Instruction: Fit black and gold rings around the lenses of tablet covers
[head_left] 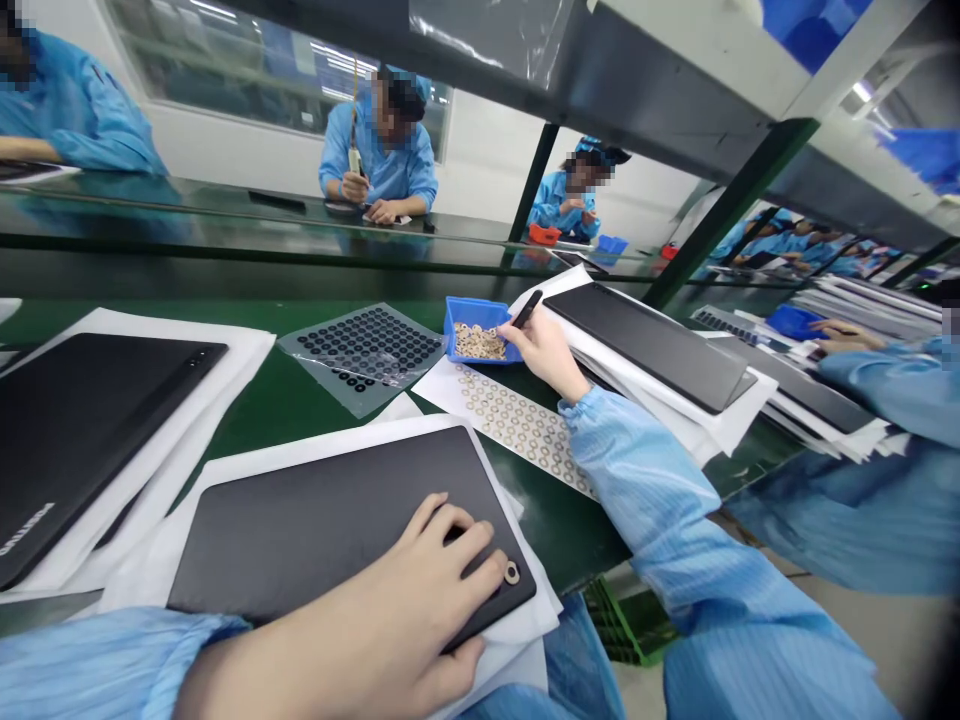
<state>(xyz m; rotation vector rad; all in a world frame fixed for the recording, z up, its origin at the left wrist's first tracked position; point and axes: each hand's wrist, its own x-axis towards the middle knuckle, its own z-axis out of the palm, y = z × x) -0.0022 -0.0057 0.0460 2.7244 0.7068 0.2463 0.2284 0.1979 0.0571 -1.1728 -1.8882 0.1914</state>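
Note:
My left hand point(420, 590) lies on the dark back of a tablet point(315, 520), its fingers spread near the camera corner. A small tan ring point(511, 572) sits at that corner, just beyond the fingertips. My right hand point(551, 352) grips a slim black pen-like tool point(529, 308) over the right side of a blue bin point(480, 306). Many loose tan rings point(478, 343) lie in the bin. The tool's lower tip is hidden. Below the bin is a white sheet point(442, 388) with rows of similar rings, partly under my right forearm.
A clear sheet of black rings point(360, 345) lies left of the bin. Dark tablets on white paper rest at left point(97, 420) and right point(645, 340). A shelf point(637, 100) hangs overhead. A co-worker's sleeve point(892, 380) is close at right; other people sit across the bench.

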